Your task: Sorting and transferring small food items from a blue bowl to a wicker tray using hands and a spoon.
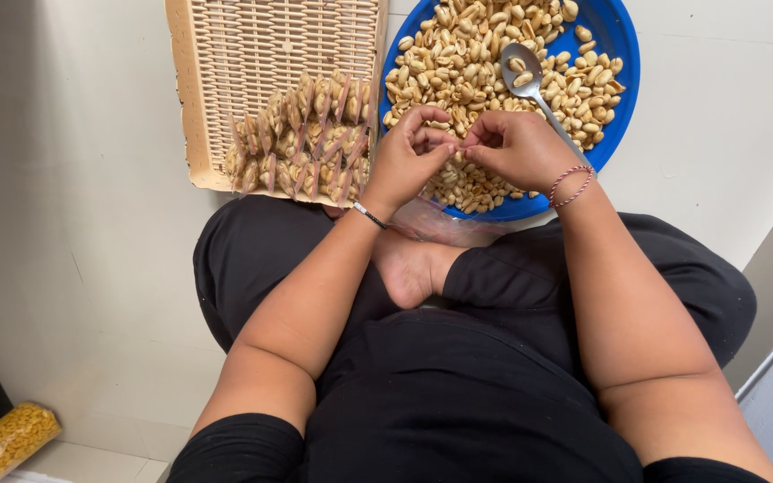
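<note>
The person sits on the floor with both hands together over the blue bowl [624, 54] of peanuts [467, 54]. The left hand [407, 156] and right hand [516, 148] pinch something tiny between them; I cannot tell what. I think a small packet is being closed. Next it would join the filled packets [301, 139] in the woven tray [252, 54].

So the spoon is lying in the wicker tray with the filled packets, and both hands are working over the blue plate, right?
Not quite. The head view shows the spoon lying in the blue plate on the peanuts, not in the wicker tray. Both hands, left and right, do work over the plate.
</note>
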